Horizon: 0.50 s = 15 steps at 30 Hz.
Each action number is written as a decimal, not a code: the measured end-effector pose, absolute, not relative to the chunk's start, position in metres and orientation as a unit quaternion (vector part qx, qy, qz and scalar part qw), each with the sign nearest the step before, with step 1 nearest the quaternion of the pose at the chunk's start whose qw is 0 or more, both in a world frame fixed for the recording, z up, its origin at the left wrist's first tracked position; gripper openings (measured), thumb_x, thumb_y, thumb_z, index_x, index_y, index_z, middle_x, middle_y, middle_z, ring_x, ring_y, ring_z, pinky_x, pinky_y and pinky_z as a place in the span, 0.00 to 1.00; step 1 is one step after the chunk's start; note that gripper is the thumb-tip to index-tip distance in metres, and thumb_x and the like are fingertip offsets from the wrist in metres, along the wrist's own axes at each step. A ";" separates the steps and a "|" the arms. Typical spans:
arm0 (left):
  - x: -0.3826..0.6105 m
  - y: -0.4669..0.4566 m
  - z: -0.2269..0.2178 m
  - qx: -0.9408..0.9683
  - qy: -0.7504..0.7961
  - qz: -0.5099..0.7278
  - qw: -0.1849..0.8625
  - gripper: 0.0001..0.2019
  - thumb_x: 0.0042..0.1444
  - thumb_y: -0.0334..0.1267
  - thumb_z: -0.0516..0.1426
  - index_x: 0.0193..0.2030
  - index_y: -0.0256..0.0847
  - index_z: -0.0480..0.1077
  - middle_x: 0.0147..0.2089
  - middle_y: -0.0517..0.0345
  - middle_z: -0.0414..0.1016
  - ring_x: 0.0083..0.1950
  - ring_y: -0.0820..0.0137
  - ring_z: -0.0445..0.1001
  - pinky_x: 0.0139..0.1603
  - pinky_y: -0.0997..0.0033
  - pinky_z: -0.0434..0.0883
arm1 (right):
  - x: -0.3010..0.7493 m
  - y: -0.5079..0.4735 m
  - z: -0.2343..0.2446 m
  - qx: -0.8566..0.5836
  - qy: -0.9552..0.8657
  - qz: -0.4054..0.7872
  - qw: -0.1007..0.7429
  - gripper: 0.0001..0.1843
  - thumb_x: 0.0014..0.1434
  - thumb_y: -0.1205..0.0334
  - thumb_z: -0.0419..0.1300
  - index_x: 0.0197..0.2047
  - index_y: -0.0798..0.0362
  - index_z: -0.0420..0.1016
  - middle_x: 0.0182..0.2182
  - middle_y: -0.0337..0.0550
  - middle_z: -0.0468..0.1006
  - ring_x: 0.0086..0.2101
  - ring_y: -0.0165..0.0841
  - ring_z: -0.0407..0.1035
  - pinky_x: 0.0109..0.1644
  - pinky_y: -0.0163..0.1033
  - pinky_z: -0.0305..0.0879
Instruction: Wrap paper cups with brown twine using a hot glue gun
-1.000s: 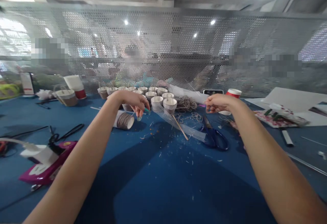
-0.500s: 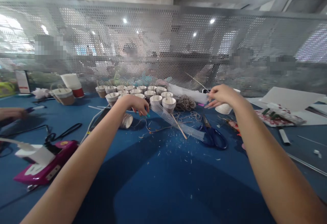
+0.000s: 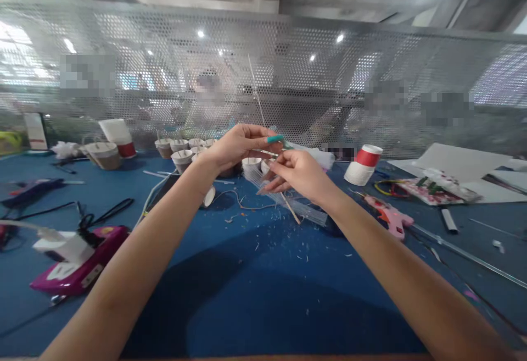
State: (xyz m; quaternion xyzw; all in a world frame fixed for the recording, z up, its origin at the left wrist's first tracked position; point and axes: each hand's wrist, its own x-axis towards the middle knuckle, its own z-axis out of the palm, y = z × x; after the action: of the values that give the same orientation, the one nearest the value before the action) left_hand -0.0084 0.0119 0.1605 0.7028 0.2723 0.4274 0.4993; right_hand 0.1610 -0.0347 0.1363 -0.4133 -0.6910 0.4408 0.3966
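My left hand [image 3: 236,146] is raised over the middle of the table, thumb and fingers drawn together in a pinch. A teal finger cover [image 3: 275,138] sits on its thumb; what lies in the pinch is too small to make out. Just beside it, my right hand [image 3: 298,174] has its thumb and forefinger pinched, with the other fingers loosely extended. A thin pale strand [image 3: 256,92] rises from between the hands, its lower end hidden by the fingers. Behind and below are small pale cups [image 3: 181,159] with handles, partly covered by my hands.
A purple power strip [image 3: 78,273] with a white plug lies at left. A pink glue gun [image 3: 395,219], stacked red-and-white paper cups [image 3: 368,157] and white paper sheets [image 3: 465,160] are at right. A wooden stick [image 3: 291,209] and white scraps lie mid-table. A mesh screen [image 3: 164,75] stands behind.
My right hand has moved left with the thin strand, from near the paper cups to my left hand. My left hand has risen and turned to meet it. The co-worker's hand at far left is gone.
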 end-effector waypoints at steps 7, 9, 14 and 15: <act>-0.018 0.007 0.171 0.648 0.322 0.484 0.493 0.04 0.57 0.33 0.59 0.35 0.34 0.73 0.34 0.56 0.80 0.28 0.78 0.76 0.32 0.78 0.74 | 0.193 -0.076 0.139 -0.488 -0.751 0.279 0.346 0.18 0.58 0.44 0.57 0.36 0.51 0.70 0.37 0.46 0.79 0.37 0.37 0.75 0.38 0.40 0.72; -0.024 0.005 0.176 0.663 0.330 0.459 0.491 0.03 0.57 0.32 0.60 0.34 0.34 0.73 0.32 0.57 0.79 0.24 0.80 0.74 0.29 0.80 0.73 | 0.221 -0.091 0.133 -0.562 -0.742 0.204 0.304 0.20 0.58 0.41 0.55 0.33 0.51 0.71 0.29 0.45 0.78 0.30 0.36 0.74 0.32 0.38 0.69; -0.020 -0.004 0.178 0.742 0.303 0.301 0.516 0.04 0.52 0.35 0.63 0.30 0.36 0.74 0.29 0.56 0.79 0.23 0.76 0.75 0.25 0.79 0.72 | 0.319 -0.097 0.091 -0.716 -0.663 0.013 0.218 0.23 0.43 0.38 0.64 0.26 0.51 0.71 0.21 0.46 0.73 0.25 0.43 0.72 0.26 0.40 0.62; -0.013 -0.007 0.175 0.755 0.294 0.271 0.520 0.05 0.50 0.35 0.64 0.30 0.36 0.74 0.29 0.55 0.79 0.23 0.74 0.76 0.25 0.77 0.72 | 0.339 -0.093 0.081 -0.739 -0.638 -0.003 0.217 0.23 0.40 0.38 0.66 0.26 0.51 0.71 0.20 0.46 0.73 0.26 0.45 0.72 0.26 0.41 0.62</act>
State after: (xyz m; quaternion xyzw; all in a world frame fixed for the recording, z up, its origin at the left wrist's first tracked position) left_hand -0.0133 -0.0068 0.1753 0.7548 0.2938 0.2712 0.5200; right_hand 0.3388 -0.0926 0.0805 -0.7385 -0.6383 -0.0028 0.2170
